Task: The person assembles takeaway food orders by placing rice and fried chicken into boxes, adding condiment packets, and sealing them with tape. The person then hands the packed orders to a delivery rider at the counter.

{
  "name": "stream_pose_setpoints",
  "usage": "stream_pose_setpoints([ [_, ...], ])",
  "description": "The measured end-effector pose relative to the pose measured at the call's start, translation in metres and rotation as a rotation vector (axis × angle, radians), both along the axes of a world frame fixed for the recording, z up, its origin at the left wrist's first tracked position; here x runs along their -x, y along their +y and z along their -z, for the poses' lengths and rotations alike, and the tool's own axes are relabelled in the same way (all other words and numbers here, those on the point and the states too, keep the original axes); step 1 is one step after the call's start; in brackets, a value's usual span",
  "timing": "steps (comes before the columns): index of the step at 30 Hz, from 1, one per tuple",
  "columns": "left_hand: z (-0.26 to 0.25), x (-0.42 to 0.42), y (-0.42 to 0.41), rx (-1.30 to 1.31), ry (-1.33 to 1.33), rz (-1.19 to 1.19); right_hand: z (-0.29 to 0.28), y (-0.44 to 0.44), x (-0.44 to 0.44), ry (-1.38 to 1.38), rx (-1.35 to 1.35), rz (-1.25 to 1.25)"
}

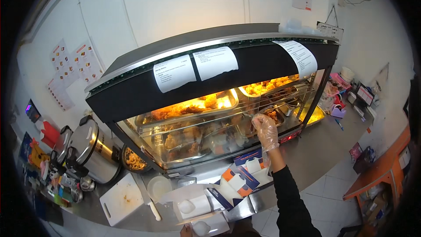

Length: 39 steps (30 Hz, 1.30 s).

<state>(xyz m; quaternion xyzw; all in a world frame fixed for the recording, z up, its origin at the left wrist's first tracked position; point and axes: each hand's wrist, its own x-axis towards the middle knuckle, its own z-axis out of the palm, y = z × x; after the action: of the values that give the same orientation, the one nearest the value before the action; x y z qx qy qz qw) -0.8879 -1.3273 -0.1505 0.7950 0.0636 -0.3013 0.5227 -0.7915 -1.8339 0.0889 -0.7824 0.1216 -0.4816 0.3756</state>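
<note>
My right hand (267, 132), in a clear plastic glove, is raised to the front of a heated food display case (210, 82). Its fingers are curled together at the edge of the sliding glass door (217, 138). Only part of my left hand (186, 231) shows, at the bottom rim, beside a white paper food box (215, 226) with a mound of rice (201, 228). Whether it grips the box is hidden. A second box holds another rice mound (186, 206). Open orange and blue cartons (238, 181) stand behind these. Fried chicken (194, 105) fills a metal tray on the upper shelf.
Left on the steel counter lie a white cutting board (121, 199), a knife (153, 209) and a plastic bowl (159, 186). A large steel cooker (93, 151) stands beyond, near a pan of food (135, 160). A yellow-filled tray (312, 115) sits right.
</note>
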Motion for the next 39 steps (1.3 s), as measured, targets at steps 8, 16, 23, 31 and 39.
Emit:
stream_pose_setpoints([
  [8, 0.050, 0.007, -0.022, -0.329, -0.442, -0.020, -0.021, 0.024, 0.001, -0.075, 0.117, -0.104],
  [16, 0.084, 0.015, -0.014, -0.231, -0.199, -0.266, 0.044, -0.099, 0.018, 0.307, 0.662, 0.074],
  [23, 0.016, 0.029, -0.066, -0.147, 0.001, -0.417, 0.021, -0.161, -0.011, 1.054, 0.859, 0.177],
  [31, 0.053, 0.032, -0.042, -0.187, -0.027, -0.424, 0.019, -0.176, -0.008, 0.753, 1.142, 0.273],
  [39, 0.020, 0.039, -0.072, -0.150, -0.005, -0.510, -0.004, -0.214, -0.091, 0.883, 0.733, 0.354],
])
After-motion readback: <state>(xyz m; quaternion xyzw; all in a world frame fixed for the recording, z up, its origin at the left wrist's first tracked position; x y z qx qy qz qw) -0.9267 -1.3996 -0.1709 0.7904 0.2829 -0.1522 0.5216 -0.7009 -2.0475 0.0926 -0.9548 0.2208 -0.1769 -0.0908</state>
